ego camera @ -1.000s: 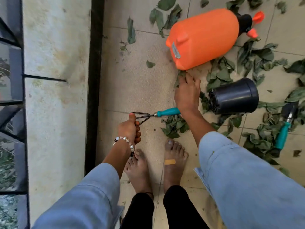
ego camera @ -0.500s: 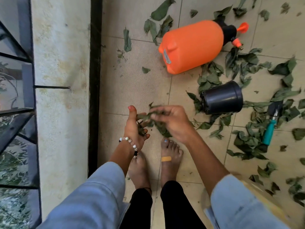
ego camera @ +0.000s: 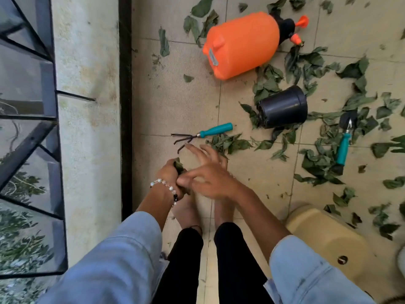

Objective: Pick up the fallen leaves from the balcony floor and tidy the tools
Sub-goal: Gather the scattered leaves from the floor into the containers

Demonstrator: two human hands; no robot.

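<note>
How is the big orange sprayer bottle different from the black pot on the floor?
The orange sprayer bottle is bigger than the black pot. The sprayer bottle has a black top with orange nozzle parts; the pot is plain and open at one end. The sprayer bottle is bright orange, the pot all black. Both lie tipped on their sides on the tiled floor, among fallen leaves.

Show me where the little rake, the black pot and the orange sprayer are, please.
Rake [ego camera: 215, 130]: head view, on its teal handle.
Black pot [ego camera: 285, 107]: head view, on its side wall, as it lies tipped over.
Orange sprayer [ego camera: 242, 43]: head view, on the middle of its tank.
</note>
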